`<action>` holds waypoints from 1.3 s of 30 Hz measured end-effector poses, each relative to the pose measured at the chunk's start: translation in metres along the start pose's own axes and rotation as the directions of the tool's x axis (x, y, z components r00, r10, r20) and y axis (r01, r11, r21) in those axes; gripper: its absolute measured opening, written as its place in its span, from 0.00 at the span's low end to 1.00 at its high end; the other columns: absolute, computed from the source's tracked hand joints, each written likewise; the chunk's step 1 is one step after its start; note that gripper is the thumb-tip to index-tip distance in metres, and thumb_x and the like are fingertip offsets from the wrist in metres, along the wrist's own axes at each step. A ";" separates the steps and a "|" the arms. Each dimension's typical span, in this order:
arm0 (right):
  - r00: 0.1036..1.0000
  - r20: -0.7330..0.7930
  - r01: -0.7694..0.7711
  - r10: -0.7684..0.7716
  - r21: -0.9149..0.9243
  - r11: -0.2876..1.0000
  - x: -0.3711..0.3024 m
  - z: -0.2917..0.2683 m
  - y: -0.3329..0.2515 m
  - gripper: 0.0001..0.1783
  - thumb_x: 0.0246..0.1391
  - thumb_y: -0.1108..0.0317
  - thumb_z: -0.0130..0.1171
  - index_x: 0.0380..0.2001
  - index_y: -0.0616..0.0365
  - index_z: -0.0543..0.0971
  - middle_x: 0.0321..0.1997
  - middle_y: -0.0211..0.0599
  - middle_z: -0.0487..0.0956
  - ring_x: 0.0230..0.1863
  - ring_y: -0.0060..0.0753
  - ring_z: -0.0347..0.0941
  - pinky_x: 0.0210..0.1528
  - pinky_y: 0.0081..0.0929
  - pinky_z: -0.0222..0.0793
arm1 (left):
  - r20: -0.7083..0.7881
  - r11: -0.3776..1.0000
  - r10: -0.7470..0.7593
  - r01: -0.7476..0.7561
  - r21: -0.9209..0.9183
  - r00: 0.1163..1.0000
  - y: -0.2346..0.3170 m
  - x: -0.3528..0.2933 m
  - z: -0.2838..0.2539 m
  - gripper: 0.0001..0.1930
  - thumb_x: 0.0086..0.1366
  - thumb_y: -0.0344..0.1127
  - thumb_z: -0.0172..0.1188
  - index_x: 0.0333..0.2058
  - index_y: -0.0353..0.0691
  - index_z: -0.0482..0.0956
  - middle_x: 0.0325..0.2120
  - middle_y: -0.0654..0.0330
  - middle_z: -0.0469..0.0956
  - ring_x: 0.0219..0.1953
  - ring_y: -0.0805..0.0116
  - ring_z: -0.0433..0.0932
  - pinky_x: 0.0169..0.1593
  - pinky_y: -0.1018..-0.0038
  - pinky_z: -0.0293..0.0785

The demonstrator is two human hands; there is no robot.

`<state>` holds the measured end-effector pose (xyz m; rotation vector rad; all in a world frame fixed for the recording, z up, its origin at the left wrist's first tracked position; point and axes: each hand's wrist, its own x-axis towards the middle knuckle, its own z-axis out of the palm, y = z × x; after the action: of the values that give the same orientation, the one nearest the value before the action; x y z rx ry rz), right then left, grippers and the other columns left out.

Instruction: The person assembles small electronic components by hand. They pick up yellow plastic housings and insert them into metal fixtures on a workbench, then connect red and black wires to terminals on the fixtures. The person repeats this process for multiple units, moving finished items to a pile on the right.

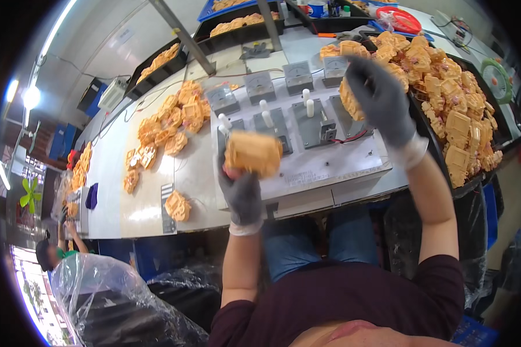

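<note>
1. Two hands in grey gloves, well apart, come in past a dark maroon shirt (353,295) and blue jeans (295,251).
2. Left hand (243,196) is closed on the near edge of a tan plastic part (253,151), held up over the front left of a white box. The part's pretty blurry, so forget fine detail.
3. Right hand (382,95) is up over the box's far right corner, fingers right against another tan part (349,101). Can't tell if it's gripping that one or just touching.
4. White box (330,176) sits on the table (110,199), with white posts (310,108) on dark plates and a row of meters (298,72) behind them.
5. One lone part (178,206) lies left of the box, with a loose pile (182,113) farther back.
6. Black tray (427,124) on the right is heaped with more.
7. Far left, another person (45,254) works at the same table.
8. Way back: more filled trays, plus a red basket (408,20).
</note>
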<state>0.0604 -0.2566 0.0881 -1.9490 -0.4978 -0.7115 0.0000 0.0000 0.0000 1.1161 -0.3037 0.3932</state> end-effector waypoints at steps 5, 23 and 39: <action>0.954 0.280 -0.154 0.104 0.161 0.975 -0.088 0.075 -0.023 0.33 0.44 0.73 0.62 0.57 0.54 0.64 0.45 0.39 0.72 0.39 0.26 0.72 0.33 0.20 0.73 | -0.175 0.985 0.009 0.021 0.173 0.984 0.032 0.061 0.051 0.27 0.58 0.32 0.59 0.55 0.33 0.62 0.49 0.53 0.66 0.50 0.67 0.68 0.50 0.73 0.69; 0.866 0.465 -0.486 0.183 0.698 0.527 -0.112 0.109 0.008 0.28 0.42 0.79 0.60 0.51 0.63 0.68 0.38 0.28 0.73 0.31 0.12 0.67 0.34 0.15 0.67 | 0.362 0.300 0.122 -0.383 0.874 0.924 -0.022 0.081 0.029 0.18 0.59 0.38 0.52 0.49 0.41 0.71 0.55 0.43 0.62 0.46 0.45 0.73 0.48 0.60 0.70; 0.857 0.390 -0.275 0.335 -0.204 0.940 -0.105 0.119 -0.005 0.21 0.42 0.59 0.64 0.41 0.55 0.75 0.41 0.41 0.76 0.40 0.46 0.74 0.45 0.39 0.69 | -0.048 0.832 0.119 -0.074 0.550 0.992 -0.021 -0.023 0.023 0.16 0.62 0.26 0.49 0.49 0.33 0.68 0.38 0.58 0.70 0.37 0.75 0.70 0.38 0.80 0.71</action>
<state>0.0114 -0.1529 -0.0223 -2.2610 -0.3838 -0.1177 -0.0121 -0.0322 -0.0170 1.6497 -0.1767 0.6403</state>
